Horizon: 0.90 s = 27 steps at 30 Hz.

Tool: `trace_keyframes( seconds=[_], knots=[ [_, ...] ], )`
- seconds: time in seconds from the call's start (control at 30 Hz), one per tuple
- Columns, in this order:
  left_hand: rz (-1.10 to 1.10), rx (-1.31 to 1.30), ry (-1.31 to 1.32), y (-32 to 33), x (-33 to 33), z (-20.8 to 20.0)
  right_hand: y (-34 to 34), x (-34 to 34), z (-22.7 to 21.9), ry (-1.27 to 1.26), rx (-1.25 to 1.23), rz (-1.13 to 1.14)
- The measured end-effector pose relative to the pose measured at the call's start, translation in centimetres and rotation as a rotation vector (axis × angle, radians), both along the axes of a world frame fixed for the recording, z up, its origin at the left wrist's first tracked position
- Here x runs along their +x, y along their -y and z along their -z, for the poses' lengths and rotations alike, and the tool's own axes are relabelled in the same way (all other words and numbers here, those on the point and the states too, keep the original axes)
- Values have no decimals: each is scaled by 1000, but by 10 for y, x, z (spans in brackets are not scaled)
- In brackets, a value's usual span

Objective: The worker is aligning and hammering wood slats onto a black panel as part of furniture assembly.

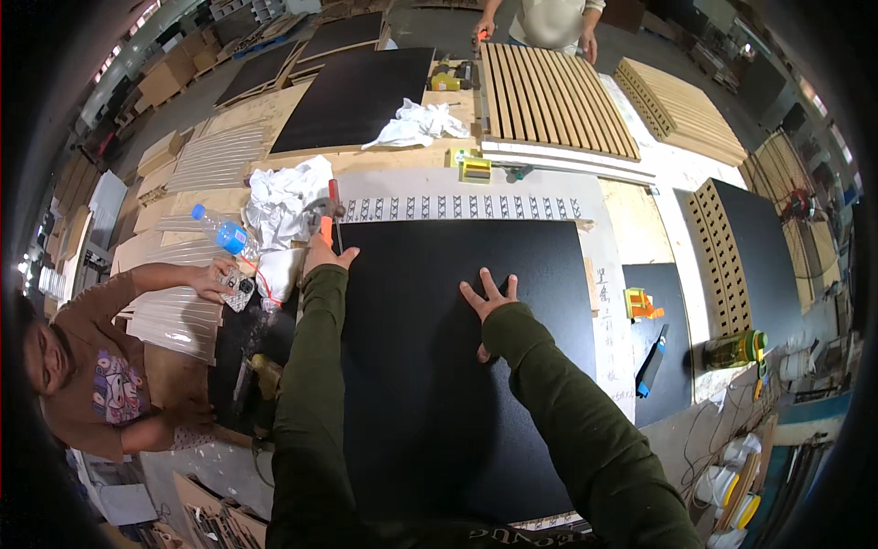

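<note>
Black board (430, 366): It lies flat in front of you with its near edge by your body, probably placed so your 2 hands can reach across it.
Right hand (495, 309): Your fingers are spread wide on the board at 1 o'clock from its middle, gripping nothing; the broad contact looks meant to steady the surface.
Left hand (326, 256): It sits at the board's 10 o'clock corner, thumb stretched over the edge, perhaps to guard that corner. I cannot tell whether your other fingers close around the tool there.
Orange tool (326, 227): Its bright handle shows just beyond your left hand, on the 12 o'clock side.
Patterned strip (457, 209): It shows along the board's 12 o'clock edge, seemingly part of whatever lies beneath.
Knife (652, 361): It rests at 3 o'clock on a dark panel (672, 393), likely parked off your board yet near your right arm.
White cloth (288, 197): It lies heaped between 10 and 11 o'clock, beside the board, presumably so that your surface stays uncovered.
</note>
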<state>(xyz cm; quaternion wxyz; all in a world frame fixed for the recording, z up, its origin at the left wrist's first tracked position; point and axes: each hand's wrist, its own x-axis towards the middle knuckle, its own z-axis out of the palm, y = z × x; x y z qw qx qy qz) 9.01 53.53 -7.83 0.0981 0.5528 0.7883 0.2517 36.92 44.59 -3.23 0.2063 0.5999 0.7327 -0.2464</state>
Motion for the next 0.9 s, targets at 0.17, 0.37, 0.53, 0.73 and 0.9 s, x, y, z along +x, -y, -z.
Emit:
trace_keyframes(
  seconds=[0.17, 0.37, 0.53, 0.73, 0.9],
  knots=[
    [25, -71, -115, -25, -5, 1, 3, 1, 8, -2, 46, -19],
    [64, 34, -254, -40, -3, -35, 2, 3, 22, -52, 91, -52],
    [249, 93, -114, 5, -18, -42, 1, 2, 7, 9, 72, -61],
    [172, -57, -235, 34, -21, -36, 1, 3, 7, -4, 44, -48],
    [140, -82, -174, 29, -7, -44, 2, 4, -2, 43, 65, -108]
  ],
)
